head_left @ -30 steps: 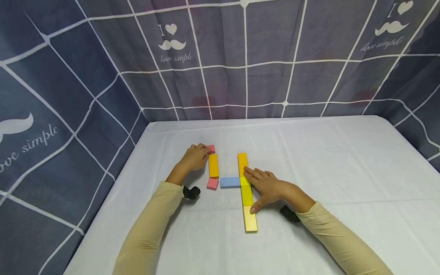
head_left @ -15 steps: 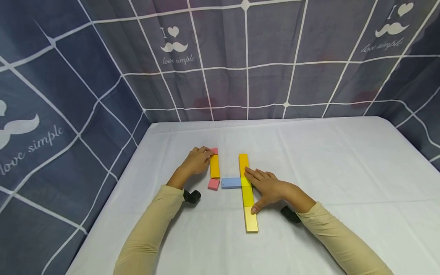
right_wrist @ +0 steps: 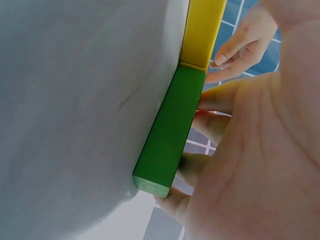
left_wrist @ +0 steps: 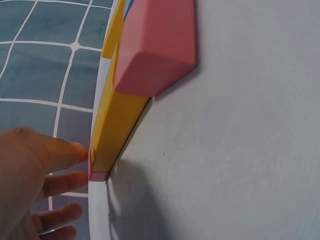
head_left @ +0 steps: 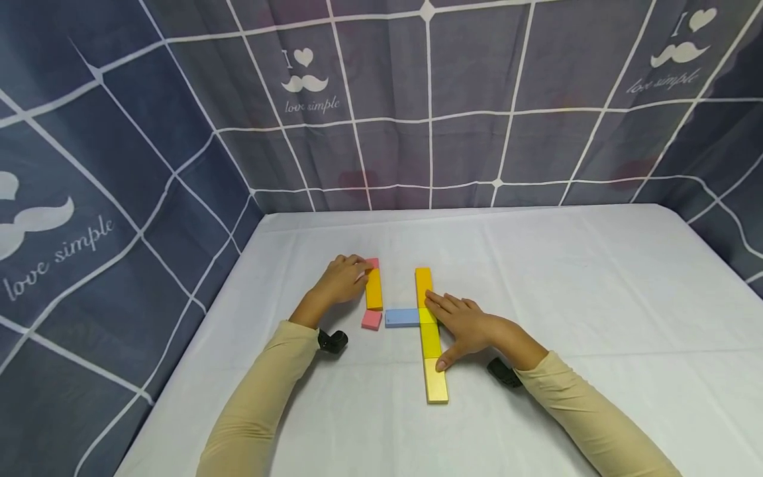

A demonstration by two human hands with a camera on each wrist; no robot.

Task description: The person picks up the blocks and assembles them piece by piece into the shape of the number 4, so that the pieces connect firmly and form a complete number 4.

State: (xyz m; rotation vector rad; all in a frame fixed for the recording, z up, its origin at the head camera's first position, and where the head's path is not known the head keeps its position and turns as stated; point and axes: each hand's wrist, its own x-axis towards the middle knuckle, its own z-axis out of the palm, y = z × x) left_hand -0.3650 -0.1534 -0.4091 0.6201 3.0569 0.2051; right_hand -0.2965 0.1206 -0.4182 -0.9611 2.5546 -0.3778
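Observation:
My left hand pinches a small pink block by thumb and fingertips, at the far end of an orange-yellow block. A second pink block sits at that block's near end. In the left wrist view the hand comes in from the left. My right hand lies spread against a straight row of yellow blocks, thumb on the pale yellow block. Its fingers touch a green block, which the hand mostly hides in the head view.
A blue block lies crosswise between the lower pink block and the yellow row. White cloth covers the table. A dark grid-patterned curtain stands behind and at both sides.
My left hand has moved the far pink block slightly nearer, closing the narrow gap to the orange-yellow block. The right hand stays in place. The head view has shifted slightly.

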